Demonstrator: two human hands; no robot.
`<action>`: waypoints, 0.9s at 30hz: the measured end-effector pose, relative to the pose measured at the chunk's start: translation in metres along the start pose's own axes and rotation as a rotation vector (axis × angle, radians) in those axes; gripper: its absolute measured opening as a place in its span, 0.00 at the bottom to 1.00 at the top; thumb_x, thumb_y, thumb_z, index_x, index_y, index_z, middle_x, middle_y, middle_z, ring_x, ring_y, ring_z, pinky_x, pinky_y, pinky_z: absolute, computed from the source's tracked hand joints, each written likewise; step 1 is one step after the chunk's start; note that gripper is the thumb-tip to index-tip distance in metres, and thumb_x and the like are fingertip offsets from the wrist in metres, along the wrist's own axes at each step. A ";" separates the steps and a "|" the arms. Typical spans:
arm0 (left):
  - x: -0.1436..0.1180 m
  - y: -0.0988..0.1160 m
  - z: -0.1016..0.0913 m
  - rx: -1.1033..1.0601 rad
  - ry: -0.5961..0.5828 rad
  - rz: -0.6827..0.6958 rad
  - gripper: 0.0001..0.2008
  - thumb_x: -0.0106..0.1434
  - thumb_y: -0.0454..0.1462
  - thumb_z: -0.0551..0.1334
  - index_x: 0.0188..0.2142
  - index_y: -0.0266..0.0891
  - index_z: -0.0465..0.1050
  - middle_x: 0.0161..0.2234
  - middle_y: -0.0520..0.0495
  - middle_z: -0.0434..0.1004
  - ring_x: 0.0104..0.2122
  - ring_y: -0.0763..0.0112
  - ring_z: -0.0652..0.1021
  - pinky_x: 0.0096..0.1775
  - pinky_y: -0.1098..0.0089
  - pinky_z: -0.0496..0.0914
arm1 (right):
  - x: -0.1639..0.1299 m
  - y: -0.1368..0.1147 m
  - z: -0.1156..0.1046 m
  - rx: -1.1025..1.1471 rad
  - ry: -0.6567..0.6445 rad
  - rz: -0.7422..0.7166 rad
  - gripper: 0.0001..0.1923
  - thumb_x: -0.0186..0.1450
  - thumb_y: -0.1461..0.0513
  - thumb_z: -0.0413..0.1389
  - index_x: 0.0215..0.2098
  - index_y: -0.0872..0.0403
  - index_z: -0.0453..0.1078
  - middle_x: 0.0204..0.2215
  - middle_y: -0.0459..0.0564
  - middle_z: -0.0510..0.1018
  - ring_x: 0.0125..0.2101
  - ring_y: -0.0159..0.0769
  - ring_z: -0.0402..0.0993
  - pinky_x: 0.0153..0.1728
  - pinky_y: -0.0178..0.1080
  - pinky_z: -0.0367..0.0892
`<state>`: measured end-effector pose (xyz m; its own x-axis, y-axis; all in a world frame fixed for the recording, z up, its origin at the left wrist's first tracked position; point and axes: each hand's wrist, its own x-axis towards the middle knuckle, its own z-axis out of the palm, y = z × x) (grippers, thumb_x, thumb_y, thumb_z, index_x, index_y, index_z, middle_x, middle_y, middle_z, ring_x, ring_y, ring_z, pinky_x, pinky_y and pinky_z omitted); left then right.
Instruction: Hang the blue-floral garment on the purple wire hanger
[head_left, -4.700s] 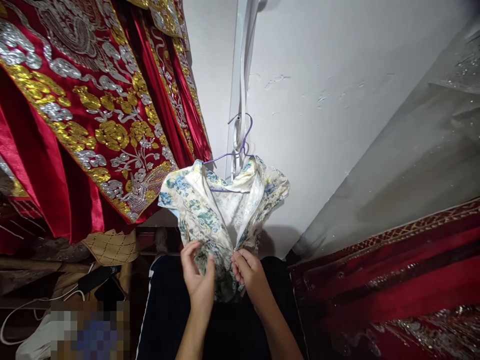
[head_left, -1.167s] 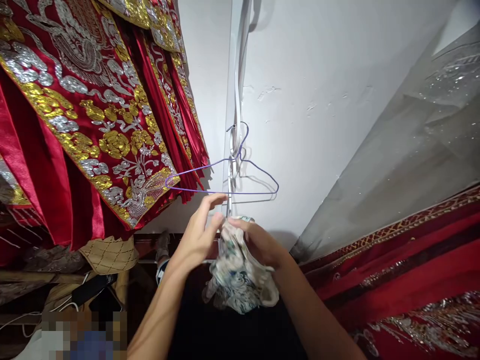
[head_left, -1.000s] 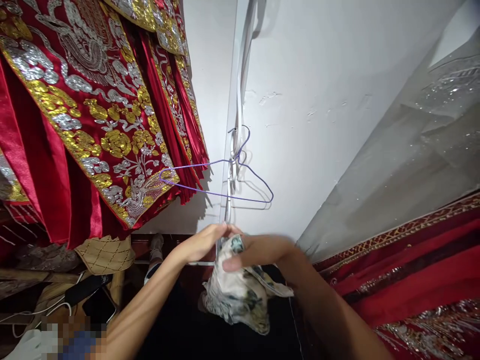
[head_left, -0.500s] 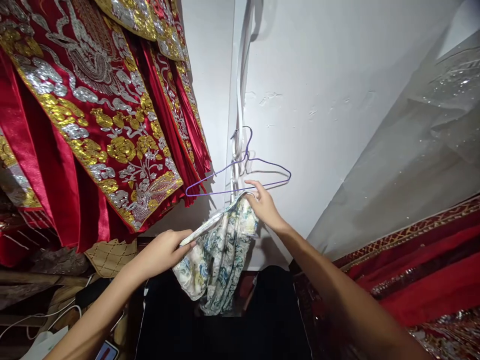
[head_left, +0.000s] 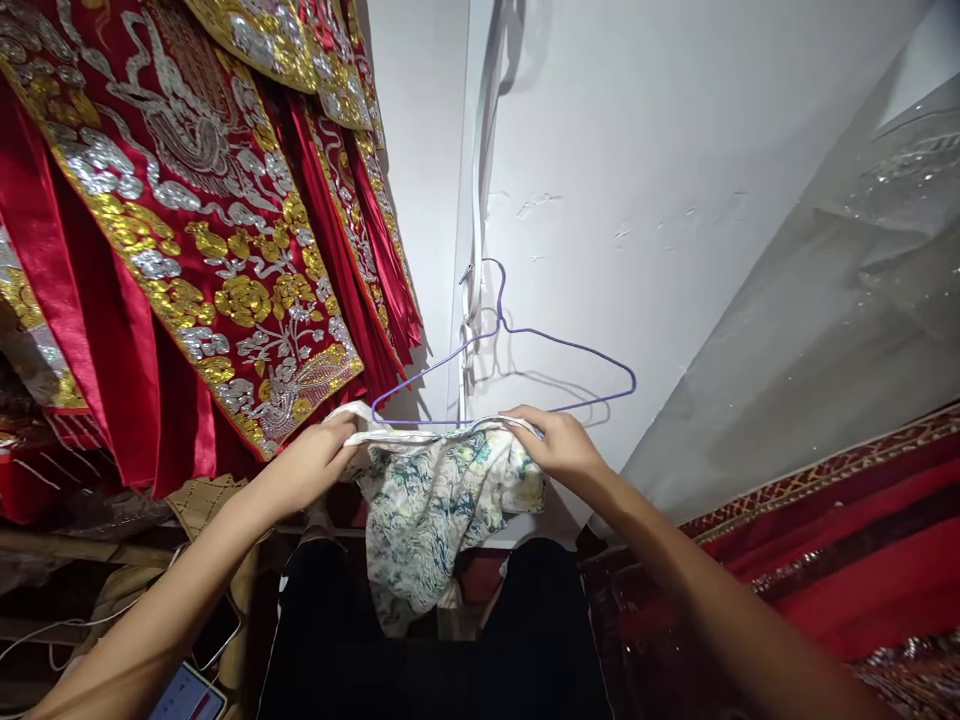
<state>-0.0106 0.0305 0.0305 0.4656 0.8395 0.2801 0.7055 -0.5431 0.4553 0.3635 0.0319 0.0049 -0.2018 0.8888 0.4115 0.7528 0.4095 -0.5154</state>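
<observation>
A white garment with a blue-green and yellow print (head_left: 427,510) hangs between my hands, its white-edged top stretched nearly level. My left hand (head_left: 324,450) grips one end of that edge, fingers closed on the cloth. At the other end my right hand (head_left: 555,440) pinches the edge between thumb and fingers. Right behind the edge is a purple wire hanger (head_left: 559,341), its hook up near a white strap (head_left: 478,200) on the wall. The hanger's lower bar runs just above the cloth and is partly hidden by my right hand. The garment's lower folds hang over my lap.
Red costume pieces with gold and silver embroidery (head_left: 247,300) hang at the left. A clear plastic sheet (head_left: 795,300) slants down the right, above red trimmed fabric (head_left: 862,550). A lit phone (head_left: 187,692) and a white cable lie low at the left, by wooden slats.
My hands have spread apart, pulling the garment's top edge wide and level. My left hand rose and moved left; my right moved right and down. The hanger has shifted slightly and looks larger.
</observation>
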 end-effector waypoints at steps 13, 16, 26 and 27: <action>0.072 0.048 -0.035 -0.146 0.098 0.165 0.17 0.65 0.35 0.56 0.52 0.41 0.76 0.49 0.47 0.81 0.48 0.61 0.78 0.53 0.64 0.69 | -0.031 -0.047 -0.007 -0.007 -0.106 0.030 0.30 0.62 0.62 0.54 0.63 0.42 0.66 0.27 0.42 0.78 0.25 0.36 0.71 0.30 0.37 0.66; 0.076 0.034 -0.042 -0.180 0.080 0.157 0.16 0.65 0.38 0.58 0.49 0.41 0.78 0.48 0.46 0.82 0.48 0.59 0.79 0.53 0.64 0.69 | -0.035 -0.026 -0.022 0.030 0.108 0.100 0.45 0.58 0.64 0.56 0.72 0.43 0.50 0.27 0.41 0.76 0.28 0.36 0.73 0.31 0.36 0.66; 0.087 0.029 -0.047 -0.077 0.207 0.258 0.13 0.69 0.43 0.56 0.37 0.41 0.76 0.40 0.46 0.76 0.43 0.63 0.75 0.47 0.65 0.68 | -0.018 0.025 -0.131 0.501 -0.181 0.425 0.20 0.53 0.53 0.69 0.41 0.55 0.81 0.35 0.55 0.84 0.33 0.47 0.80 0.31 0.41 0.73; 0.090 0.025 -0.044 -0.076 0.276 0.226 0.11 0.68 0.43 0.58 0.37 0.40 0.75 0.39 0.46 0.75 0.43 0.63 0.74 0.46 0.66 0.67 | -0.016 0.023 -0.137 0.585 -0.264 0.431 0.18 0.53 0.51 0.69 0.35 0.55 0.81 0.32 0.55 0.84 0.29 0.46 0.79 0.29 0.41 0.73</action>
<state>0.0253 0.0928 0.1043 0.4362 0.6762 0.5937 0.5547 -0.7216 0.4143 0.4698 -0.0010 0.0896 -0.1638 0.9840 -0.0704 0.3595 -0.0070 -0.9331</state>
